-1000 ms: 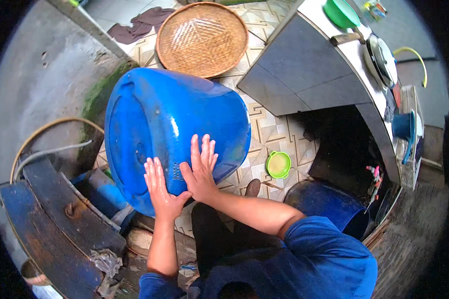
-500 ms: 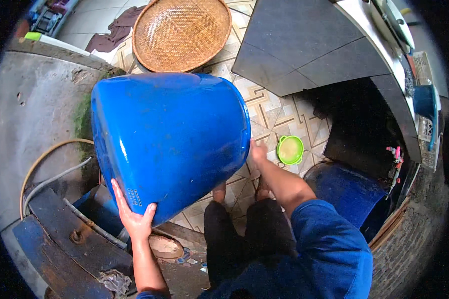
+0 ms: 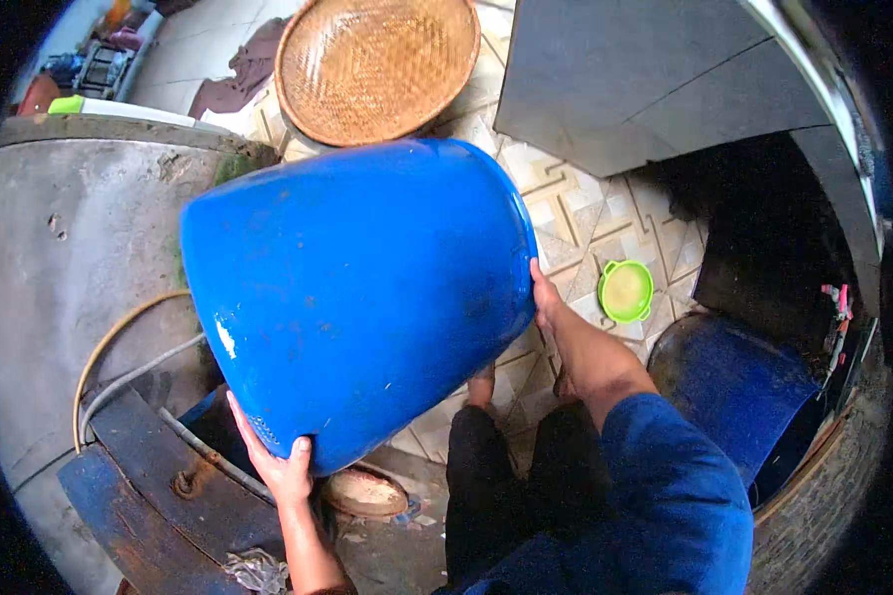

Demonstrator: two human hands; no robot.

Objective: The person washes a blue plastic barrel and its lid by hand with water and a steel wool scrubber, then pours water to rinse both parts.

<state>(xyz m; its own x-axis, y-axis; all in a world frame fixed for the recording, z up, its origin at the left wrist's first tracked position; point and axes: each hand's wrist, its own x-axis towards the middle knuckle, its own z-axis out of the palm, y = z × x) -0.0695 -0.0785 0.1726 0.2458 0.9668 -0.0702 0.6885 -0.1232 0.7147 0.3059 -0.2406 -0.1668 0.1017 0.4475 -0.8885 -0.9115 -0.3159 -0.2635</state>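
Observation:
A large blue plastic barrel lies tilted on its side between my two arms. Its wide rim faces right and its base faces left. My left hand grips the lower left edge of the base beside a patch of small holes, thumb on the near side. At the right, my right hand holds the rim; most of its fingers are hidden behind the barrel. Beyond the barrel is a round woven bamboo tray. A small green two-handled basin with cloudy contents sits on the tiles to the right of my right hand.
A grey tiled counter stands at the far right. Below it lie another dark blue barrel and a pink-handled tap. To the left are a concrete wall, hoses and a worn dark board. A brown cloth lies far left.
The barrel has turned a little, its base end now higher and its holes less in view. Both hands keep hold of it. The whole view has shifted slightly.

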